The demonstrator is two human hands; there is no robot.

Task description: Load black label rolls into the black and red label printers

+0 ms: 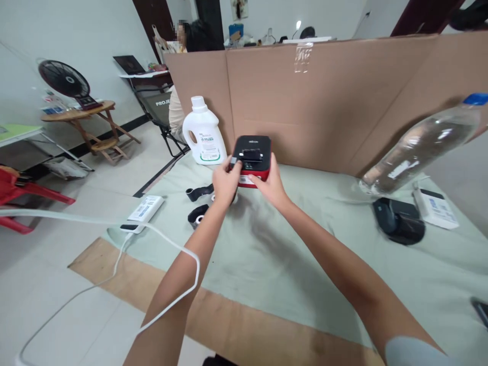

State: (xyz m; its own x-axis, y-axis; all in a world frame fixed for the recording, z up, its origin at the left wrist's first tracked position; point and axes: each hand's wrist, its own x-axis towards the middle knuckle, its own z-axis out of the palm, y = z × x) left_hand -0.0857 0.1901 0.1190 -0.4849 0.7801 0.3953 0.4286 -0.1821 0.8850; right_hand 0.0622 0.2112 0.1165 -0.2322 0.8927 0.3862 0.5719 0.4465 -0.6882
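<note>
A black-topped box with red sides (253, 140) is held between both my hands above the far part of the cloth-covered table. My left hand (224, 182) grips its left side, the thumb on top near the front corner. On the right side my right hand (273, 185) is closed round the edge, thumb at the front by a white label. A small shiny black piece (251, 155) lies on the box top; I cannot tell what it is. Below my left hand are black rolls of ribbon or film (198, 216), partly hidden by my forearm.
A white jug (206, 134) stands behind at left, before a cardboard screen (282, 96). At right are a tilted clear bottle (415, 147), a black device (398, 221) and a white box (436, 208). A power bank (143, 213) trails a white cable (186, 249) across my left forearm.
</note>
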